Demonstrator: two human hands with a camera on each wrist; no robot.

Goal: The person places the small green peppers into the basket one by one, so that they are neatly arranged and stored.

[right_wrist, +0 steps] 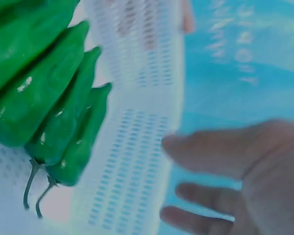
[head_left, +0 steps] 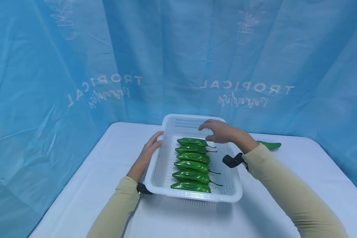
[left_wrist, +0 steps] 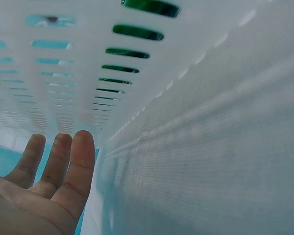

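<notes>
A white plastic basket [head_left: 239,190] with slotted walls stands on the table, and several green chili peppers [head_left: 191,166] lie side by side in a row inside it, most with stems pointing right. My left hand [head_left: 147,152] is at the basket's left rim; in the left wrist view its extended fingers [left_wrist: 82,156] show beside the slotted wall. My right hand [head_left: 220,131] is over the far right part of the basket, fingers bent loosely and thumb apart, holding nothing. The right wrist view shows that hand [right_wrist: 235,166] beyond the peppers [right_wrist: 34,107].
Another green pepper [head_left: 270,145] lies on the white-covered table [head_left: 273,188] to the right of the basket, partly hidden by my right forearm. Blue printed curtains [head_left: 178,66] hang close behind the table and along its sides.
</notes>
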